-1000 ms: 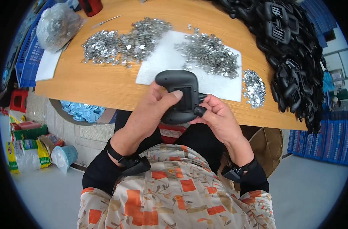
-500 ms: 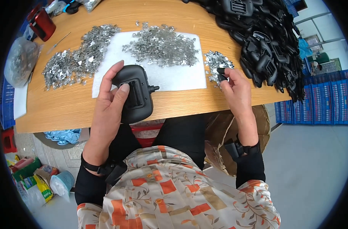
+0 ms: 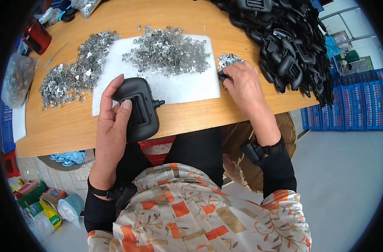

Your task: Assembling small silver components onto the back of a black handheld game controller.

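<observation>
My left hand (image 3: 109, 126) grips a black plastic housing (image 3: 148, 115) by its left side, thumb across the face beside a slotted recess. A short peg sticks out from the housing's right edge. It is held over the front part of the wooden table. Farther right, my right hand (image 3: 247, 86) reaches down at a small pile of shiny metal pieces (image 3: 229, 59). Black covers sit on its fingertips, and thumb and fingers are drawn together. Whatever lies between them is hidden. A larger pile of metal pieces (image 3: 170, 52) rests on a white foam sheet (image 3: 187, 90) between the hands.
More metal pieces (image 3: 76, 73) spread left of the sheet. A thin pointed tool (image 3: 55, 55), a red container (image 3: 37, 38) and a plastic bag (image 3: 17, 82) lie far left. Black housings (image 3: 286, 54) heap up at right. Below the table stands a cardboard box (image 3: 235, 168).
My right hand has moved left and farther over the small metal pile, covering part of it. The housing in my left hand shifts slightly left and down in the picture, as the whole view turns a little.
</observation>
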Tool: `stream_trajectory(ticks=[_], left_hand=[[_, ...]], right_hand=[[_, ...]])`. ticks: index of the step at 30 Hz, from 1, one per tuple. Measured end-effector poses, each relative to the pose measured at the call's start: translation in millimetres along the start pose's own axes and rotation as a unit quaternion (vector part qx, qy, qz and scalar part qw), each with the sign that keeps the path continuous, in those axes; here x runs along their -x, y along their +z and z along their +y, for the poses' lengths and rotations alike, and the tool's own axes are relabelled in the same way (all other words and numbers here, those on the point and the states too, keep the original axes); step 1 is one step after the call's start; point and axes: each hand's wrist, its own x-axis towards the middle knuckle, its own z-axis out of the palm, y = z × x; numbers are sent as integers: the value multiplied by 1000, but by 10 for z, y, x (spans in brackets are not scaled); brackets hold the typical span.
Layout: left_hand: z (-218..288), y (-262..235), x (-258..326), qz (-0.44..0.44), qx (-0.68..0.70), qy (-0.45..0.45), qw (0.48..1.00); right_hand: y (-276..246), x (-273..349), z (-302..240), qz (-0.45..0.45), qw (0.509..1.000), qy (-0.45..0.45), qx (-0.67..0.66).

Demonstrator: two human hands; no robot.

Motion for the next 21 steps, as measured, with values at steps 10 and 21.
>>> stream_trajectory(ticks=[10,21], left_hand=[[11,9,9,15,4,-1,1000],[-6,13,16,15,-9,-1,1000]], right_hand=[[-28,290,117,27,999,-44,-17],[-23,278,52,70,996,-52,26]])
